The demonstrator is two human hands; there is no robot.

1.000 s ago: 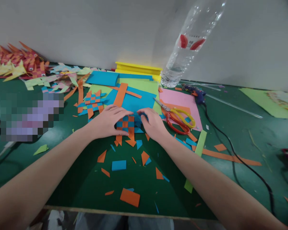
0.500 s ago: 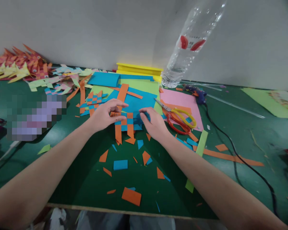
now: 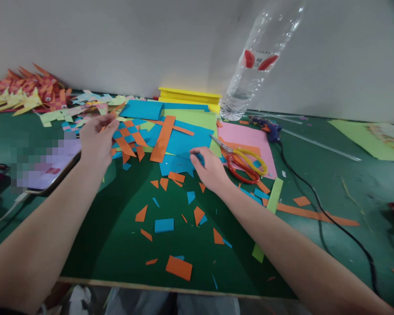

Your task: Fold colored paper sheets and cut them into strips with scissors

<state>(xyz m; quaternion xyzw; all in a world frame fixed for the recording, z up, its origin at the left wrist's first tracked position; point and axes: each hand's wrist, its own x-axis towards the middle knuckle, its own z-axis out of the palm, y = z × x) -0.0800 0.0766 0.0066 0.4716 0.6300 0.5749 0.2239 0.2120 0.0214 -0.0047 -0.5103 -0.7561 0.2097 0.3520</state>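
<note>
My left hand is at the left of the paper pile, its fingers pinched on a woven paper piece of orange and blue strips. Other paper strips lie under and around that piece, and some of its edge is hidden by my fingers. My right hand rests by the blue paper sheet, thumb and fingers apart, with nothing in it. An orange paper strip lies across the blue sheet between my hands. Scissors with red and yellow handles lie just right of my right hand.
Orange and blue paper scraps litter the green table. A plugged-in phone lies left. At the back stand a tilted plastic bottle and a yellow folded strip. A glue gun trails a black cord. Folded paper fish crowd the far left.
My left hand has moved left and slightly away from me, carrying the woven paper piece from the middle to the left pile. My right hand has stayed nearly still.
</note>
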